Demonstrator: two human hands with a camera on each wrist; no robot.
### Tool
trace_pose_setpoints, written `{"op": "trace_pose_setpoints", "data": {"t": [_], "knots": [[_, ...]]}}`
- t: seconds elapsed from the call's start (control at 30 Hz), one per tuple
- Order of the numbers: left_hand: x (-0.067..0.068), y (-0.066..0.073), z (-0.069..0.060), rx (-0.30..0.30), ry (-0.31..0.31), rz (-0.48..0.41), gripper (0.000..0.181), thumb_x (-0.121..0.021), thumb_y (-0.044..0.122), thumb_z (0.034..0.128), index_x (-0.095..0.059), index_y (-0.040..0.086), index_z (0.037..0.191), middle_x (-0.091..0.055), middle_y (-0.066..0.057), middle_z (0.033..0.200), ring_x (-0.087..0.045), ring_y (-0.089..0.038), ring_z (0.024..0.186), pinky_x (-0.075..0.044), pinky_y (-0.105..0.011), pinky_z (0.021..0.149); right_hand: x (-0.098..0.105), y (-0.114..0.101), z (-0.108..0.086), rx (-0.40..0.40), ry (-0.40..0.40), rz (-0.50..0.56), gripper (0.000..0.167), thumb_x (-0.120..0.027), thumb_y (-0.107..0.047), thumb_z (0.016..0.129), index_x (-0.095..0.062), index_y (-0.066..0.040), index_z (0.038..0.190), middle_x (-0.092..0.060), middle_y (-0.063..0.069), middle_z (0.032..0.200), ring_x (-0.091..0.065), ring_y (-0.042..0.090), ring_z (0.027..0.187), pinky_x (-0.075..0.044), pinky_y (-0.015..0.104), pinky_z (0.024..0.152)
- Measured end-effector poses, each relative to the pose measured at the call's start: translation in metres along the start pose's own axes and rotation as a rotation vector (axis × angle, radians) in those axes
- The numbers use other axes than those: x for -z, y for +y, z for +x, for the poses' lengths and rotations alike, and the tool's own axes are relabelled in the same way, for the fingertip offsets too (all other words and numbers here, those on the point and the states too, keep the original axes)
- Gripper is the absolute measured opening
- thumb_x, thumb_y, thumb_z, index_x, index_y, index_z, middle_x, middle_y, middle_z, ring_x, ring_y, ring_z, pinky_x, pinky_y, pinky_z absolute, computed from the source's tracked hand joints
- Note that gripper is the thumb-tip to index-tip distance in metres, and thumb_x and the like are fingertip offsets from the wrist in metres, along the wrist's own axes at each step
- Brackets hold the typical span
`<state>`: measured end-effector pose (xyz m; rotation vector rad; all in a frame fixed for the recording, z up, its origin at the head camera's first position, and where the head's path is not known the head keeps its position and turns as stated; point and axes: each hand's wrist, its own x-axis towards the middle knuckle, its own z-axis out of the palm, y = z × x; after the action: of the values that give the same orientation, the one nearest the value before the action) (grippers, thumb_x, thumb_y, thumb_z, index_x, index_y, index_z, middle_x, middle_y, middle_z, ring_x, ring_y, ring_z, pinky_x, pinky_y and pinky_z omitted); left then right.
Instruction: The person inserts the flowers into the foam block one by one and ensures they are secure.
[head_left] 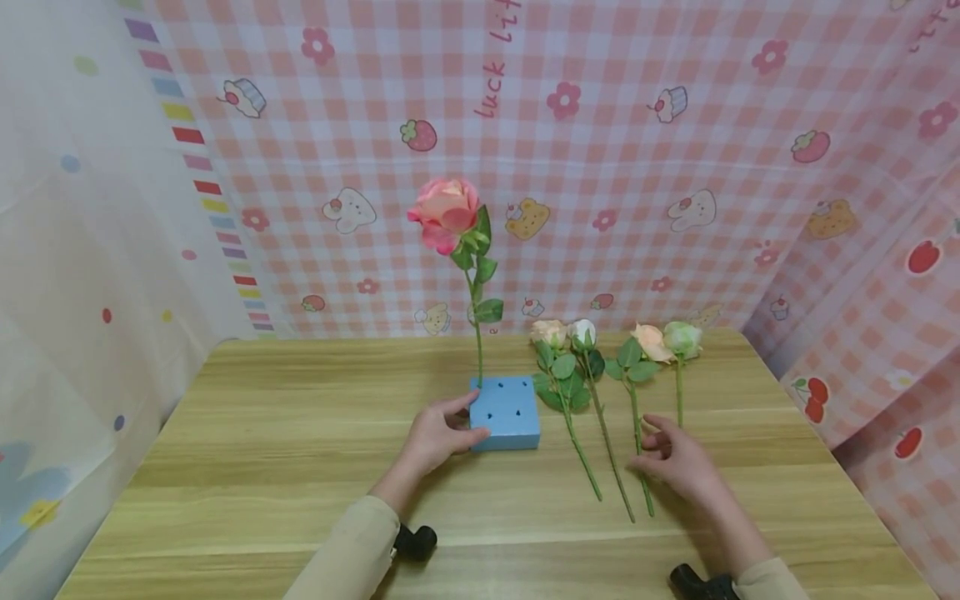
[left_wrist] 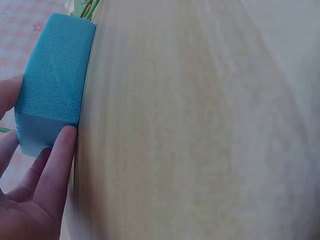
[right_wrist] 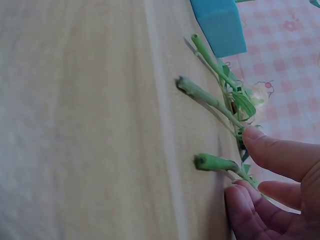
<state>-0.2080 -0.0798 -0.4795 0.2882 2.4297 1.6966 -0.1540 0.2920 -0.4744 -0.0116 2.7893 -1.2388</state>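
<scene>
My left hand (head_left: 435, 435) grips the left side of a blue foam block (head_left: 506, 398) with several dark holes in its top. A pink artificial rose (head_left: 447, 212) stands upright at the block's back left corner, its stem's lower end hidden. In the left wrist view, fingers (left_wrist: 57, 165) press the block's end. To the right, my right hand (head_left: 678, 462) is around the stem of a peach rose (head_left: 651, 342) lying on the table. The right wrist view shows that green stem (right_wrist: 215, 162) between thumb and fingers, with a gap around it.
Left of that peach rose lie a cream rose (head_left: 550, 333) and a white rose (head_left: 582, 333), stems toward me. A pale green rose (head_left: 682, 340) lies at the far right. Behind the wooden table (head_left: 300, 417) hangs a pink checked cloth (head_left: 637, 167).
</scene>
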Motion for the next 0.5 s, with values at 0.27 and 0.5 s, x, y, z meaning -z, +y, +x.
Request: {"op": "trace_pose_setpoints", "data": {"t": [0.27,0.5], "knots": [[0.0008,-0.0002,-0.0003,0.0,-0.006,-0.006,0.064,-0.084,0.019,0.0816,-0.059,0.014,0.14,-0.061,-0.016,0.117,-0.063,-0.022,0.093,-0.058,-0.03,0.065,-0.0047,-0.0002,-0.0009,0.007,0.011,-0.04,0.085,-0.085,-0.024,0.08,-0.04,0.01,0.144,-0.06,0.01,0.101,-0.058,0.02,0.088,-0.05,0.035,0.078],[0.0005,0.0006,-0.0007,0.007,-0.008,-0.006,0.064,-0.084,0.022,0.082,-0.058,0.017,0.141,-0.061,-0.014,0.118,-0.063,-0.021,0.093,-0.058,-0.031,0.066,-0.0052,-0.0006,-0.0026,0.007,0.033,-0.086,0.074,-0.082,-0.02,0.082,-0.047,0.01,0.139,-0.062,0.006,0.095,-0.058,0.02,0.087,-0.049,0.038,0.077]]}}
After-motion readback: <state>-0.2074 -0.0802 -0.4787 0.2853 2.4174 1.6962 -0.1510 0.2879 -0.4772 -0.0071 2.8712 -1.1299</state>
